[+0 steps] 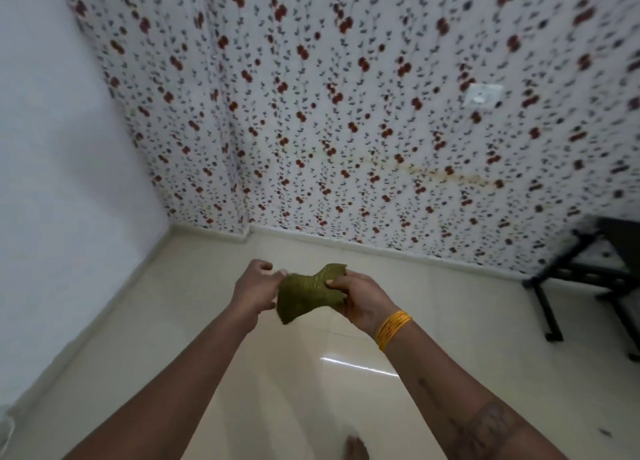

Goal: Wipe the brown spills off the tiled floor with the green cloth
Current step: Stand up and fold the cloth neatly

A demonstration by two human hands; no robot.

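The green cloth hangs in the air between both hands, well above the cream tiled floor. My left hand pinches its left edge with curled fingers. My right hand, with yellow bangles on the wrist, grips the cloth's right side, thumb on top. No brown spill shows on the stretch of floor in view.
A wall with red-flowered covering stands straight ahead, a plain white wall to the left. A black metal stand sits at the right on the floor. A bare foot shows at the bottom edge.
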